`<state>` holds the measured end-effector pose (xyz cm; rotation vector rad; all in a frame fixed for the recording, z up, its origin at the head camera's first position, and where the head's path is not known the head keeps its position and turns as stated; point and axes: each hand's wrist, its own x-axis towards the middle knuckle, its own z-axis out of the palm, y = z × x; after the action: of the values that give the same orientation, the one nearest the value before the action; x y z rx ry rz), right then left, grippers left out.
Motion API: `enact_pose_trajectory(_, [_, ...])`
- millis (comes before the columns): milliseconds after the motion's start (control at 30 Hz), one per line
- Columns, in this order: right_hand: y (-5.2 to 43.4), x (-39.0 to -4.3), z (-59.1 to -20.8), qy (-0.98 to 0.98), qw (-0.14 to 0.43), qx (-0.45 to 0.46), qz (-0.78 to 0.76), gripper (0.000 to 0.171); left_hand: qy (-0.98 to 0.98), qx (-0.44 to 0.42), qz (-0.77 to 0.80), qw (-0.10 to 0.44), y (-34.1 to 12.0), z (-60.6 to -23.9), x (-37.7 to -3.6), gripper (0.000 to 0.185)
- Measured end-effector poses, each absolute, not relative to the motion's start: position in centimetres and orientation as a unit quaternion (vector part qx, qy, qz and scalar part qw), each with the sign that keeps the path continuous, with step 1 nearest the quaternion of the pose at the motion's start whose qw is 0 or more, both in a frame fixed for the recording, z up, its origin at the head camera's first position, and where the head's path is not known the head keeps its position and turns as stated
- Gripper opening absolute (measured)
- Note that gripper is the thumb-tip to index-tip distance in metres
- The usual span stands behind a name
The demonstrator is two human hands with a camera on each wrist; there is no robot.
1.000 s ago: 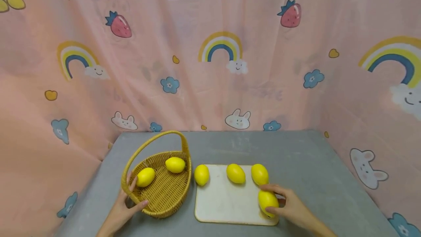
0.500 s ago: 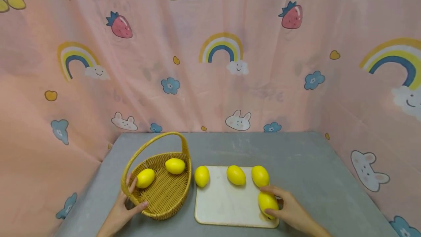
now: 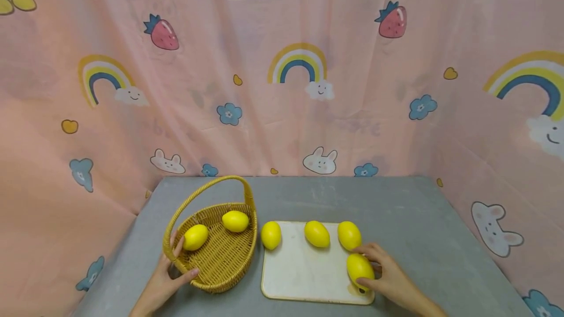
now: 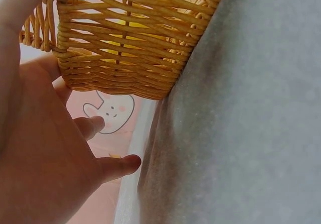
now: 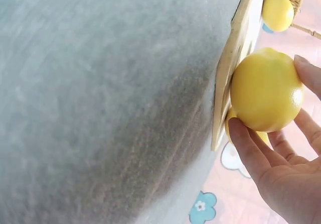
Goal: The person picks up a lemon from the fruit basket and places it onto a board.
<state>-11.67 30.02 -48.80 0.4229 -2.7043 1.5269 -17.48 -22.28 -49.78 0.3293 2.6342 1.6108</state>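
Note:
My right hand (image 3: 387,277) holds a yellow lemon (image 3: 358,269) at the right edge of a white board, thumb on its near side and fingers on its far side. In the right wrist view this lemon (image 5: 266,91) sits between thumb and fingertips, close against the board's face. My left hand (image 3: 164,278) grips the near left side of a woven basket (image 3: 222,264), thumb over the rim. From the left wrist, the basket's wall (image 4: 125,53) fills the top, with some fingers spread below it. Two lemons, one left (image 3: 195,237) and one at the back (image 3: 235,221), lie inside the basket.
Along the back of the white board (image 3: 304,278) lie three more lemons: left (image 3: 270,235), middle (image 3: 317,234) and right (image 3: 349,236). The basket's tall handle (image 3: 200,192) arches over its opening. A patterned pink curtain (image 3: 352,126) surrounds the grey table (image 3: 396,204).
Both hands keep their places. The held lemon has tilted slightly, and a dark spot at its near end shows more plainly than half a second ago.

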Motion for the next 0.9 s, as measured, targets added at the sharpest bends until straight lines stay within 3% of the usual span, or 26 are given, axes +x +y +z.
enact_pose_trajectory(333, [30.2,-11.7,-47.9,-0.880,0.017,0.138,0.454,0.058,0.848,0.098,0.520,0.021,-22.5,-50.2,-17.6,0.088])
enact_pose_trajectory(600, [29.7,-12.8,-45.8,-0.899,0.062,0.144,0.410,0.054,0.855,0.092,0.509,0.019,-22.4,-50.2,-17.7,0.088])
enact_pose_trajectory(800, [26.2,-14.7,-43.3,-0.909,0.124,0.196,0.345,0.048,0.854,0.095,0.512,0.018,-22.5,-50.3,-17.7,0.088])
enact_pose_trajectory(900, [23.1,-16.2,-42.1,-0.895,0.112,0.251,0.352,0.042,0.856,0.091,0.509,0.020,-22.5,-50.2,-17.7,0.088])
